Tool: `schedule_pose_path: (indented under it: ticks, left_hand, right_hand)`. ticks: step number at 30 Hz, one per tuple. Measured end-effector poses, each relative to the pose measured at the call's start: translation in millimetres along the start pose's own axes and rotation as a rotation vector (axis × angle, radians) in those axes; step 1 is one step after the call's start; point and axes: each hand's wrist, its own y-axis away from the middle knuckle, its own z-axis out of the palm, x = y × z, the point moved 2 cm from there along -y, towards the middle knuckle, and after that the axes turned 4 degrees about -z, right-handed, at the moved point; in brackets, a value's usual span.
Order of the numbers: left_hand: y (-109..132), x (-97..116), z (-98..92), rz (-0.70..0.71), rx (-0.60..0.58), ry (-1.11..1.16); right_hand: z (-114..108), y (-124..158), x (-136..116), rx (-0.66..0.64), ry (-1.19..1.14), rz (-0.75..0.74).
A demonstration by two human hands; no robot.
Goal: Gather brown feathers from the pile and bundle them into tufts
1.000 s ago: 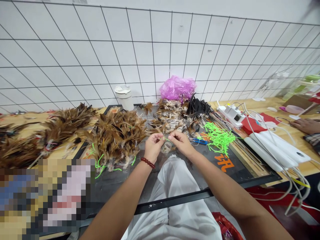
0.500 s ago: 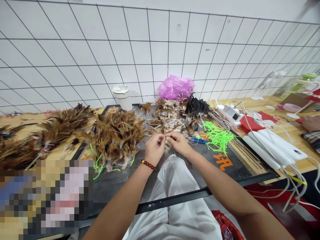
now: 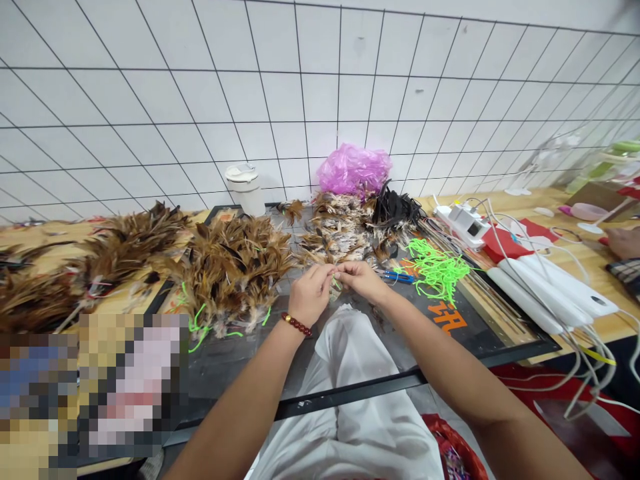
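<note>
My left hand (image 3: pixel 309 295), with a red bead bracelet at the wrist, and my right hand (image 3: pixel 361 279) meet fingertip to fingertip over the dark glass tabletop (image 3: pixel 240 363). Both are pinched on a small feather bundle (image 3: pixel 334 288) bound with a bit of green string; most of it is hidden by my fingers. A heap of brown feather bundles (image 3: pixel 235 263) lies just left of my hands. A pile of neon green strings (image 3: pixel 436 268) lies to the right, with blue-handled scissors (image 3: pixel 398 277) beside it.
Loose speckled and black feathers (image 3: pixel 350 230) sit behind my hands, below a pink plastic bag (image 3: pixel 354 169) and a white cup (image 3: pixel 246 189). More brown feathers (image 3: pixel 90 260) spread left. White devices and cables (image 3: pixel 545 287) lie right, where another person's hand (image 3: pixel 625 241) rests.
My hands have drawn closer together and lifted slightly, fingertips now touching over the small bundle. The other person's hand at the right edge has pulled back.
</note>
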Motion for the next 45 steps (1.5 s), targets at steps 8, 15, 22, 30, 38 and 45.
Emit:
schedule_pose_path:
  ticks: [8, 15, 22, 30, 38, 45]
  left_hand:
    - [-0.3, 1.9, -2.8, 0.137, -0.099, -0.053]
    - [-3.0, -2.1, -1.3, -0.009, -0.034, 0.031]
    - [-2.2, -11.3, 2.8, -0.119, -0.003, 0.111]
    - [-4.6, -11.7, 7.5, -0.328, -0.010, 0.342]
    - [-4.0, 4.1, 11.7, -0.947, -0.158, 1.154]
    - [-3.2, 3.1, 14.6, -0.963, 0.017, 1.290]
  right_hand:
    - [-11.9, 0.4, 3.1, -0.094, -0.052, 0.065]
    - [-8.4, -1.2, 5.6, -0.023, -0.049, -0.012]
    - [-7.2, -3.2, 10.0, 0.087, -0.048, -0.053]
    - [-5.1, -1.0, 7.3, 0.099, 0.017, -0.105]
    - [-1.4, 1.7, -1.2, 0.124, 0.167, -0.253]
    - [3.3, 7.2, -2.5, 0.133, 0.435, -0.385]
